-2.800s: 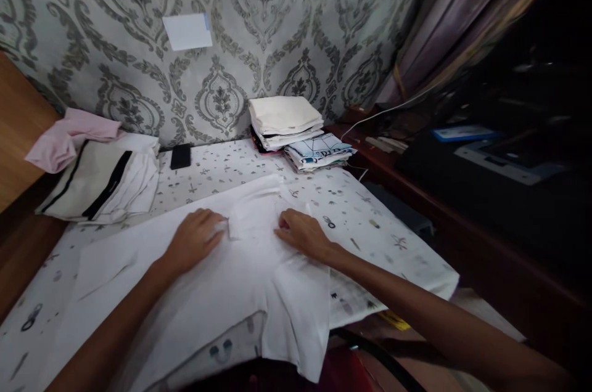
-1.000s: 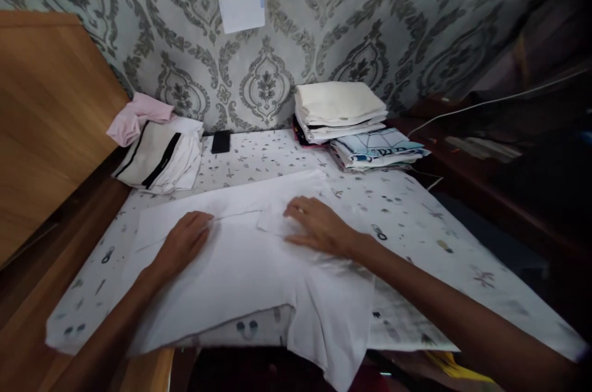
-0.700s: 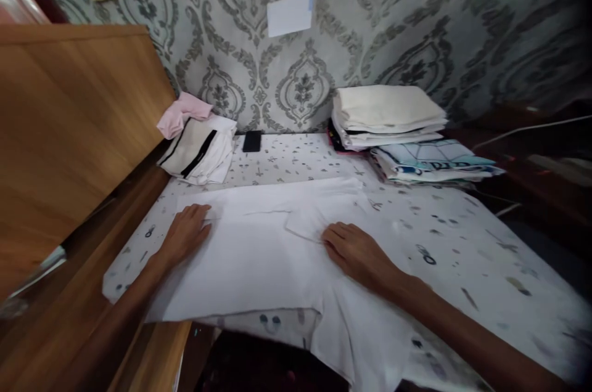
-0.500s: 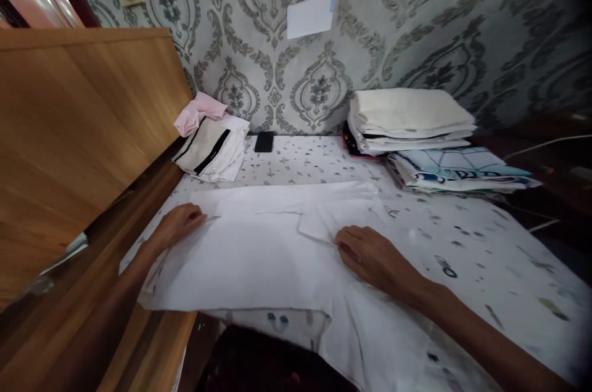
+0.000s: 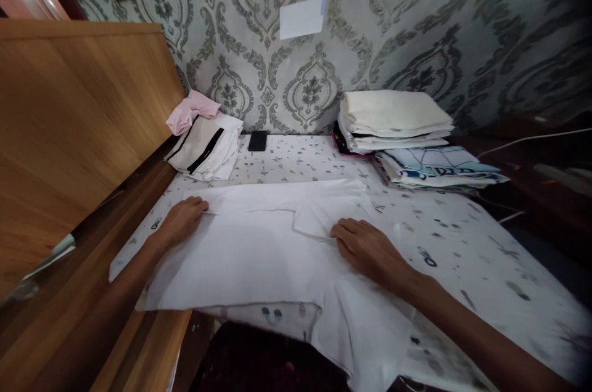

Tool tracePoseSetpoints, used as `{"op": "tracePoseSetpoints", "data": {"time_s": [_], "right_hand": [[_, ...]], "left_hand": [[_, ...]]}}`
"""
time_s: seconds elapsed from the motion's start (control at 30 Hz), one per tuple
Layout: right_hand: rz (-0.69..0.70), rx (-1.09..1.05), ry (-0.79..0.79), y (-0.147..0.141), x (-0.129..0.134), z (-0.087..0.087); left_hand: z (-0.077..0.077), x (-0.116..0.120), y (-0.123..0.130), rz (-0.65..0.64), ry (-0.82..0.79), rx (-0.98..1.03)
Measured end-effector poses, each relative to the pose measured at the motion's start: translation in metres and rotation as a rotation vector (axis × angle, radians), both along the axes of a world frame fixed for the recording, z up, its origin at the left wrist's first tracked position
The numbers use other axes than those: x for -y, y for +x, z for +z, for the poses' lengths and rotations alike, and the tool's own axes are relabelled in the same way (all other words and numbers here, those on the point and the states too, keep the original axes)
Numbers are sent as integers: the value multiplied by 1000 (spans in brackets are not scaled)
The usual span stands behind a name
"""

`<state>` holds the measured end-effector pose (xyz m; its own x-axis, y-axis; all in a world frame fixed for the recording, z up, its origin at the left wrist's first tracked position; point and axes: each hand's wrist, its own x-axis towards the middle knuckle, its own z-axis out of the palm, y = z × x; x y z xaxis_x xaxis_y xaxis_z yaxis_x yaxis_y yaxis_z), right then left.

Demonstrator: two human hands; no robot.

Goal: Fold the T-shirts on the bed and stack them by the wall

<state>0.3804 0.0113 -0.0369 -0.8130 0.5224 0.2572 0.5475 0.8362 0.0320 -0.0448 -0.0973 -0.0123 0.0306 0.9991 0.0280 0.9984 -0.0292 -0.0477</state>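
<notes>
A white T-shirt (image 5: 250, 256) lies spread over the patterned sheet, its far side folded back over itself with one sleeve (image 5: 312, 219) turned onto the body. My left hand (image 5: 185, 219) is closed at the left end of the folded strip, pinching the cloth between thumb and fingers. At the sleeve's opening, my right hand (image 5: 367, 250) has its fingers curled down and closed on the fabric. The shirt's near right part hangs in loose creases toward the bed's front edge.
Folded clothes (image 5: 395, 114) are stacked at the back right, beside a lower pile (image 5: 439, 167). A striped garment (image 5: 203, 145) and a pink cloth (image 5: 194, 110) lie at the back left near a wooden board (image 5: 87, 114). Against the wall rests a black phone-like object (image 5: 258, 141).
My left hand has shifted slightly onto the fold's left end, its fingers lower on the cloth. My right hand stays at the sleeve with its fingers flatter. The view has turned slightly right.
</notes>
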Motion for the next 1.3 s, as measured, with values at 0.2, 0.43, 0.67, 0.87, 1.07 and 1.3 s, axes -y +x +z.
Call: {"op": "tracePoseSetpoints", "data": {"time_s": [0.2,0.43,0.67,0.87,1.07,1.3], "right_hand": [[63,48,-82,6,-5,15],[227,-69,-272,-128,10,32],[224,-178,-323,-309,27,31],[90,-213,-397,-330,1,43],[70,-260,-448,-336,6,55],[116,-223,-510,-336,23,23]], "left_hand": [[-3,14,-20,65,30,-60],[-8,21,-30,203,252,122],[-5,18,-20,217,447,144],[-28,23,-7,-9,264,328],[-44,-23,-23,-230,149,339],[-44,-8,-71,-60,43,244]]}}
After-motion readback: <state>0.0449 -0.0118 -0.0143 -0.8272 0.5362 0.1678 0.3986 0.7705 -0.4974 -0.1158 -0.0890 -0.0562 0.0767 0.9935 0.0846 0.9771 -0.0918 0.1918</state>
